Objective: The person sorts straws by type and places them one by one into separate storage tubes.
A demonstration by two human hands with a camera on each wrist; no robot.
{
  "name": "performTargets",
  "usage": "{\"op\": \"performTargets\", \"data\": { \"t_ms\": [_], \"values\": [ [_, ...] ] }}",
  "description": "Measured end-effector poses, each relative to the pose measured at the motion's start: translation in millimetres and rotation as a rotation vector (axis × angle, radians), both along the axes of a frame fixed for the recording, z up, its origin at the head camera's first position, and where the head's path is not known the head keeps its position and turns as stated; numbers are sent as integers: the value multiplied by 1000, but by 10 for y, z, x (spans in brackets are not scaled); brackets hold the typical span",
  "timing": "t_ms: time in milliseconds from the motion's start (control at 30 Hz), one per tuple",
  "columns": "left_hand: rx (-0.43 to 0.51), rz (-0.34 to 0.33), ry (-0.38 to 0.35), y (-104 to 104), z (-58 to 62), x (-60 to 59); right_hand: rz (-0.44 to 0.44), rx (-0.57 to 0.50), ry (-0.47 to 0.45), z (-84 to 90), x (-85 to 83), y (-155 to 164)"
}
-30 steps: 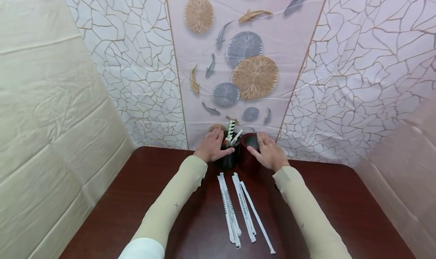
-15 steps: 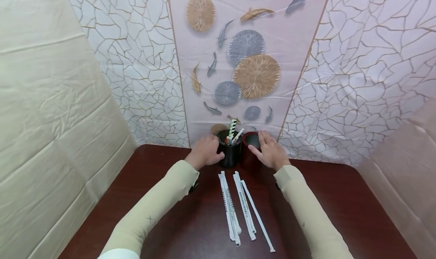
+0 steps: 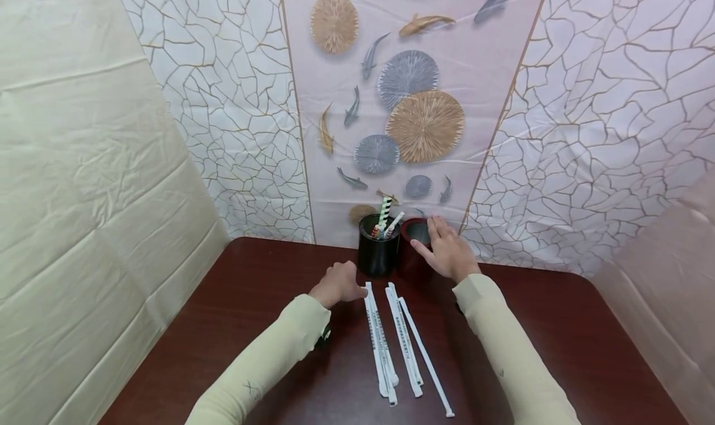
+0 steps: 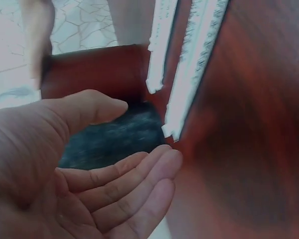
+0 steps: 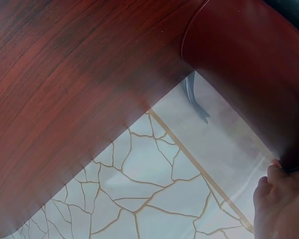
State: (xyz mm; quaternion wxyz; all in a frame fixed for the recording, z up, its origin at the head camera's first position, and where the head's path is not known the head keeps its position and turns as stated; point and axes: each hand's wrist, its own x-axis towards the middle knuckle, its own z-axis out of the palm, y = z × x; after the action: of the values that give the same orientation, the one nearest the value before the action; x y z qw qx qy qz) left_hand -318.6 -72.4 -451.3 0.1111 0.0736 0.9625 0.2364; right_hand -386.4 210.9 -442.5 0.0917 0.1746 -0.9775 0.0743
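A black cup with striped straws in it stands at the table's far edge. A dark red cup touches it on the right. My right hand holds the red cup, fingers over its rim and thumb on the near side. Several paper-wrapped straws lie side by side on the table in front of the cups. My left hand hovers just left of their far ends. In the left wrist view this hand has relaxed fingers and holds nothing, with the black cup and wrapped straws beyond it.
The dark wooden table is closed in by a patterned backdrop behind the cups and cloth walls on both sides. My sleeved forearms lie over the table either side of the wrapped straws.
My left hand has let go of the black cup and drawn back toward me, down to the far ends of the wrapped straws. The right hand has stayed on the red cup.
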Motion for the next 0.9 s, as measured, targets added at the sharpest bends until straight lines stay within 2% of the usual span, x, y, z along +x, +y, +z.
{"op": "performTargets", "data": {
  "t_ms": [167, 333, 600, 900],
  "values": [
    [34, 36, -96, 28, -178, 14, 3, -10, 8, -1, -2, -3],
    [70, 71, -141, 50, -302, -29, 0, -6, 9, -3, -4, -4],
    [126, 119, -148, 107, -400, -92, -5, -6, 6, -11, -7, 3],
    [184, 152, -179, 163, -430, -92, -4, -9, 1, -1, 3, 1]
  ]
}}
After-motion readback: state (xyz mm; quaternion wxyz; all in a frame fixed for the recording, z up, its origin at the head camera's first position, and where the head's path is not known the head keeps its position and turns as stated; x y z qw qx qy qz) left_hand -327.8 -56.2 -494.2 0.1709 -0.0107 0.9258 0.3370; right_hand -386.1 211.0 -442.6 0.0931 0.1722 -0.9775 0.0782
